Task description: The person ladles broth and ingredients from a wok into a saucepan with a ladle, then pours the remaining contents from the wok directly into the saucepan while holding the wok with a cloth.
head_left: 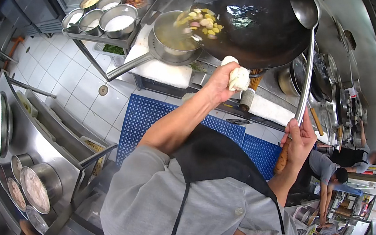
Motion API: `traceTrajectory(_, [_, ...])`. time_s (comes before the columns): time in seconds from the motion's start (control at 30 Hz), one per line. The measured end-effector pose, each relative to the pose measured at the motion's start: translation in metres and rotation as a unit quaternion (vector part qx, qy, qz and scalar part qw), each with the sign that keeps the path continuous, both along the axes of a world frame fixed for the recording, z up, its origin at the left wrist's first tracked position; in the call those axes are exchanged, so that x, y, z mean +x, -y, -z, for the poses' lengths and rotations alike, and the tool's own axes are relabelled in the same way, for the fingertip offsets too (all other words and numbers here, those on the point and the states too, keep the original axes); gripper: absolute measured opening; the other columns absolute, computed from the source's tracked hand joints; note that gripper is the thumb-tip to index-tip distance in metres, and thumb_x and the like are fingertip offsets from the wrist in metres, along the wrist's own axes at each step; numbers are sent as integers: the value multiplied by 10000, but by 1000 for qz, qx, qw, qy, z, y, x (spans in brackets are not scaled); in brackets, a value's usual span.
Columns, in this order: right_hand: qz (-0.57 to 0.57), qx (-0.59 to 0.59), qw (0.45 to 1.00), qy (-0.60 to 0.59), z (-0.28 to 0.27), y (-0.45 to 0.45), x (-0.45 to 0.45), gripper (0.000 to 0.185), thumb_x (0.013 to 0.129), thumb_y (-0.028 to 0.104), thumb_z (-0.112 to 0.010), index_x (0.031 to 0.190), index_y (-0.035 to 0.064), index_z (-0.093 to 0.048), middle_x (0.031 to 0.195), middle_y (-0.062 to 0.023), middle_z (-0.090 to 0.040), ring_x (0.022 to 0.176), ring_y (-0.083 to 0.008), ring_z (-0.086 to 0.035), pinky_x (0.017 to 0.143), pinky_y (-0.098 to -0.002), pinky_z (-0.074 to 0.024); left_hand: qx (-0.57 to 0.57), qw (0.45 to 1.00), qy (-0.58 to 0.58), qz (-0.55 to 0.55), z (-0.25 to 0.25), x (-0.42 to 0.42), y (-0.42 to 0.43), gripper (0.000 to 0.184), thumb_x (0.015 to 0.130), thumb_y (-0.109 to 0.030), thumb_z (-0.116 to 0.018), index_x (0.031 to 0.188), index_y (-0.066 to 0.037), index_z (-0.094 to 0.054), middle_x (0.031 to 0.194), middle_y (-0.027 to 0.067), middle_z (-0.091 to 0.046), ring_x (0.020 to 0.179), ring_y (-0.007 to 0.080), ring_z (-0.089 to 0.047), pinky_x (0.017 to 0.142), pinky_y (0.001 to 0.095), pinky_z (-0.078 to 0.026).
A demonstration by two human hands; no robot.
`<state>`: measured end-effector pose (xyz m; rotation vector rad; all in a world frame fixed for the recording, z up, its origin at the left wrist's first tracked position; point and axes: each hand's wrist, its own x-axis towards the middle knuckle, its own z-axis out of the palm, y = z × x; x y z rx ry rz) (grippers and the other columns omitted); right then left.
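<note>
My left hand (223, 82) is closed around a bunched white cloth (239, 79) at the near rim of a large black wok (256, 24). The wok is tilted to the left, and pale and yellowish pieces of food (204, 21) lie at its left edge, blurred above a steel pot with a long handle (173, 39). My right hand (301, 139) grips the long shaft of a steel ladle (305, 9), whose wooden end sticks out below the fingers. The ladle's bowl is over the wok's right side. Cloudy liquid shows in the pot.
Steel bowls of ingredients (118, 23) stand on a shelf at the upper left. A steel counter (35, 136) with pots is at left. Blue mats (150, 117) cover part of the tiled floor. Stacked pans (328, 72) are at right. Co-workers (323, 166) stand at lower right.
</note>
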<state>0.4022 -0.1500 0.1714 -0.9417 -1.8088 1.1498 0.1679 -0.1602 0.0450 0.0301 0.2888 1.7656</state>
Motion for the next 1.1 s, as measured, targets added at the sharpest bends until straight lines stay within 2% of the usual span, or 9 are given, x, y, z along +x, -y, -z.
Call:
traceTrajectory(0.27, [-5, 35, 999, -1, -1, 8, -14, 557, 888, 43, -632, 1394, -37, -414, 708, -24, -561, 487, -42, -476, 412, -172, -385, 7, 999, 16, 29, -1, -11, 0, 69, 810, -159, -629, 829, -98, -604, 718, 18, -630, 600, 158, -627, 524, 312, -511])
traceTrajectory(0.47, [9, 74, 997, 25, -1, 14, -22, 545, 888, 16, -609, 1399, -18, -424, 715, -18, -570, 483, -34, -466, 420, -166, -370, 26, 999, 4, 31, 8, -17, -7, 120, 787, -174, -661, 824, -71, -610, 748, 73, -628, 673, 222, -652, 566, 335, -532])
traceTrajectory(0.57, [15, 102, 994, 28, 5, 11, -24, 549, 880, 6, -610, 1398, -10, -432, 722, -14, -585, 491, -28, -465, 427, -169, -365, 31, 999, 5, 38, 2, -19, -9, 71, 794, -127, -631, 832, -69, -617, 766, 54, -660, 636, 155, -659, 556, 308, -556])
traceTrajectory(0.77, [33, 185, 981, 49, 22, -6, -22, 567, 857, -19, -610, 1398, -2, -442, 694, -4, -590, 500, -30, -477, 447, -192, -387, 96, 990, -36, 99, 17, -27, -32, 108, 777, -89, -640, 871, -52, -601, 776, 52, -641, 641, 153, -649, 584, 311, -555])
traceTrajectory(0.87, [61, 223, 969, 91, 31, -21, -22, 568, 854, -18, -600, 1399, -8, -437, 672, -9, -577, 500, -37, -479, 455, -203, -400, 38, 995, -85, 41, 7, -19, -41, 111, 763, -116, -671, 830, -57, -605, 743, 68, -623, 608, 164, -626, 501, 317, -516])
traceTrajectory(1.0, [75, 192, 973, 101, 43, -47, -19, 543, 880, 15, -582, 1401, -4, -434, 642, -7, -556, 497, -43, -489, 455, -211, -402, -13, 990, -141, 0, 14, -17, -63, 105, 767, -81, -654, 857, -56, -607, 754, 61, -631, 624, 155, -635, 529, 312, -530])
traceTrajectory(1.1, [50, 150, 986, 52, 58, -68, -10, 532, 929, 33, -567, 1430, 11, -391, 701, 0, -540, 483, -35, -462, 426, -182, -377, -47, 988, -144, -32, 12, -26, -75, 127, 767, -57, -636, 891, -51, -610, 775, 63, -645, 652, 166, -655, 563, 312, -546])
